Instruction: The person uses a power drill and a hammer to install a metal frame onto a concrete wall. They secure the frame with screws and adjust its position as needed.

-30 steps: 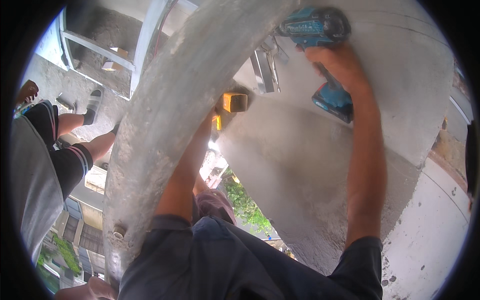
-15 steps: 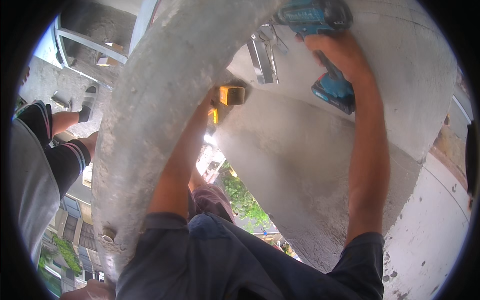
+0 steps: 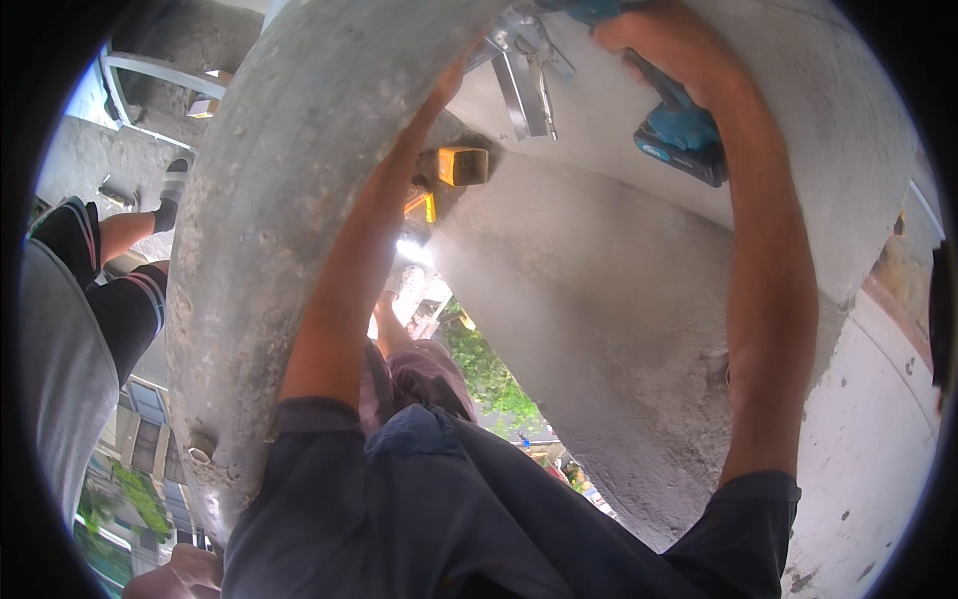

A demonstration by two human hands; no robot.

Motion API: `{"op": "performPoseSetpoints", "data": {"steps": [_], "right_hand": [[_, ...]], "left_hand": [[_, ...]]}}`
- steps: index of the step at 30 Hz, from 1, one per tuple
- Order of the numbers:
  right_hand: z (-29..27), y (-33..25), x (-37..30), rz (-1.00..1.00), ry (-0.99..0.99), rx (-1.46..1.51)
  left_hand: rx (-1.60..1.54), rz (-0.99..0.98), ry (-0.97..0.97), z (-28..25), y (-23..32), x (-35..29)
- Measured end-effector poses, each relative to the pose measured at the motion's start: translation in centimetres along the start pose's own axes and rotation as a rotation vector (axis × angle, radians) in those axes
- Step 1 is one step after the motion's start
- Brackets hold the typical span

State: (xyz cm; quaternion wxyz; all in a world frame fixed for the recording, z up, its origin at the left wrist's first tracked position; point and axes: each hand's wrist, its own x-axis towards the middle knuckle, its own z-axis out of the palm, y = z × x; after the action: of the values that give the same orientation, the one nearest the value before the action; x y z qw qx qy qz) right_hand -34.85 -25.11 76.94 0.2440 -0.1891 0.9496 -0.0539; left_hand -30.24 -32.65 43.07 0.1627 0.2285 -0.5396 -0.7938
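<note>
My right hand (image 3: 689, 50) is closed around the handle of a teal cordless drill (image 3: 689, 130). The drill's dark battery hangs below my wrist, and its body is partly cut off by the upper edge. My left hand (image 3: 449, 85) reaches up along the thick grey column and is close to a metal bracket (image 3: 521, 92) on the pale wall; its fingers are mostly hidden. A thin metal rod (image 3: 546, 100) hangs beside the bracket. Below these, a yellow box-shaped tube (image 3: 463, 166) sits in the corner by the wall.
A thick, rough grey column (image 3: 269, 200) curves along my left. A grey cement ledge (image 3: 589, 280) slopes on the right, with a gap showing green plants (image 3: 489, 374) far below. Another person in striped dark shorts (image 3: 125, 299) is at the left.
My left hand has moved up from beside the yellow tube toward the metal bracket. My right hand and the drill have shifted upward, with more of the drill out of view.
</note>
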Motion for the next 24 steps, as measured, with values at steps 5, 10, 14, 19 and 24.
{"op": "performPoseSetpoints", "data": {"steps": [5, 10, 14, 19, 24], "right_hand": [[0.5, -2.5, 0.0, 0.194, 0.023, -0.190], [-0.2, -0.6, 0.4, 0.026, -0.037, -0.062], [-0.3, -0.4, 0.1, -0.037, -0.039, 0.024], [-0.1, 0.6, 1.6, -0.056, -0.062, -0.003], [-0.1, 0.9, 1.8, -0.093, -0.073, 0.072]], "left_hand": [[-0.034, -0.034, 0.002, -0.3, 0.0, 0.3], [-0.054, -0.074, 0.031, -0.4, -0.2, 0.8], [-0.255, -0.029, -0.019, -0.1, 0.7, 0.1], [-0.173, -0.098, -0.131, -0.8, 2.6, -0.3], [-0.319, -0.087, -0.125, -0.5, 2.1, 0.1]]}}
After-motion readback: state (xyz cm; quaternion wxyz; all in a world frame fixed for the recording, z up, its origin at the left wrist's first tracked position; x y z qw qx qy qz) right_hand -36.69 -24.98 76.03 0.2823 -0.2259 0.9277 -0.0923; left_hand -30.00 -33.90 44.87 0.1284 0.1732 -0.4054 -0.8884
